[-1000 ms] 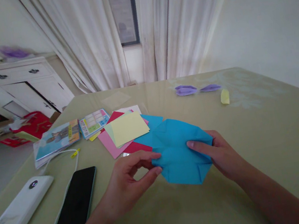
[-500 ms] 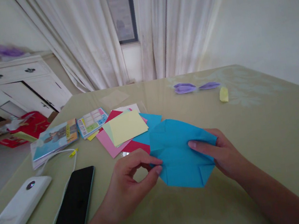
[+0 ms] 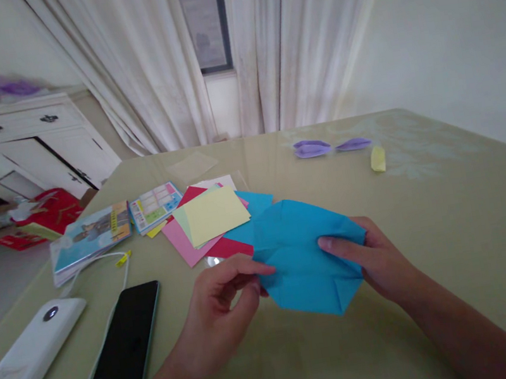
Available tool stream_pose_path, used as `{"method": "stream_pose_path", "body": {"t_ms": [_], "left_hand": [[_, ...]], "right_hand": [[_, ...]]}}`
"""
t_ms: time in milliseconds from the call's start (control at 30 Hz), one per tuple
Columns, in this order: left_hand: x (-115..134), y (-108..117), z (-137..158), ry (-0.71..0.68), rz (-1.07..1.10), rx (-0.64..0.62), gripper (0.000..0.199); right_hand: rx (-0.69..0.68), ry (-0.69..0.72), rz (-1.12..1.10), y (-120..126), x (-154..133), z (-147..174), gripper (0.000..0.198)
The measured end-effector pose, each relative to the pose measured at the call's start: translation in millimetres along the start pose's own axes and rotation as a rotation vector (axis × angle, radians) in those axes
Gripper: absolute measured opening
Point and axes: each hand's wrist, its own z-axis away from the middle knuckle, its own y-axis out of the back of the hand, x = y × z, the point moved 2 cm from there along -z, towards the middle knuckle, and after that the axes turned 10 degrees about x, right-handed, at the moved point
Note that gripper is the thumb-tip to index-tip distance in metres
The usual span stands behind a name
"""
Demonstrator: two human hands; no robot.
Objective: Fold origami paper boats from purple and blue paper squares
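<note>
Right hand point(image 3: 384, 258), right of centre: pinching the blue paper point(image 3: 309, 270), thumb lying flat on the near face, fingers going behind. Left hand point(image 3: 224, 309), lower centre: index fingertip resting on the paper's left edge, thumb curling just beside it; cannot tell whether the other fingers are closing from behind. The paper itself is sitting at the frame's centre, creases and folded corners showing.

On handling: my judgement is that a steady, light right thumb would be serving best, with the left fingertips working along existing creases, edges meeting squarely, nothing buckling.

Farther out: loose coloured sheets point(image 3: 218, 214) are fanning out above the left hand. Lower left, a dark phone point(image 3: 119, 358) is lying on the surface point(image 3: 459, 246). Upper right, purple folded pieces point(image 3: 312, 148) are resting near a small yellow piece point(image 3: 377, 159).
</note>
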Motion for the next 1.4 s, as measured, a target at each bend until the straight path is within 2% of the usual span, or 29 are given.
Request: {"method": "stream_pose_path", "body": {"t_ms": [67, 133, 233, 367, 467, 533, 633, 700, 767, 867, 967, 1100, 1267, 1400], "left_hand": [[1.6, 4.4, 0.3, -0.134, -0.119, -0.024, 0.035], [1.2, 7.8, 0.5, -0.249, -0.226, -0.038, 0.037], [-0.6, 8.4, -0.7, -0.358, -0.303, -0.054, 0.029], [0.7, 3.0, -3.2, -0.496, -0.337, -0.016, 0.016], [0.9, 0.0, -3.6, -0.560, -0.329, 0.007, 0.016], [-0.3, 0.0, -3.1, -0.586, -0.328, 0.009, 0.017], [-2.4, 1.6, -2.2, -0.605, -0.353, -0.018, 0.016], [-3.0, 2.5, -1.9, -0.612, -0.378, -0.034, 0.017], [-3.1, 3.2, -2.5, -0.625, -0.408, -0.006, 0.019], [-4.8, 4.4, -4.3, -0.646, -0.461, 0.098, 0.021], [-10.0, 6.7, -5.4, -0.651, -0.511, 0.189, 0.027], [-17.0, 9.7, -4.4, -0.680, -0.540, 0.224, 0.031], [-20.7, 8.7, -3.7, -0.693, -0.544, 0.214, 0.043], [-19.6, 7.6, -5.5, -0.652, -0.534, 0.208, 0.031]], "right_hand": [[0.039, 0.014, 0.015, 2.1, 4.1, -1.2, 0.047], [0.082, 0.048, 0.037, 4.0, 7.1, -2.0, 0.054], [0.118, 0.109, 0.107, 4.6, 7.3, -1.1, 0.060], [0.092, 0.151, 0.208, 1.2, 7.7, 0.1, 0.057], [0.078, 0.172, 0.248, -1.6, 12.1, -2.7, 0.058], [0.026, 0.168, 0.276, -3.7, 14.9, -5.9, 0.058], [-0.125, 0.143, 0.286, -6.9, 14.8, -9.8, 0.054], [-0.191, 0.175, 0.261, -7.6, 10.9, -11.7, 0.055], [-0.216, 0.215, 0.221, -7.2, 6.2, -13.9, 0.057], [-0.260, 0.198, 0.072, -6.2, 2.9, -17.8, 0.057], [-0.243, 0.234, -0.102, -4.7, 3.0, -21.5, 0.051], [-0.221, 0.320, -0.168, -4.7, 7.0, -23.4, 0.040], [-0.248, 0.502, -0.074, -6.3, 10.2, -25.0, 0.036], [-0.188, 0.703, 0.088, -4.2, 6.0, -23.7, 0.022]]}}
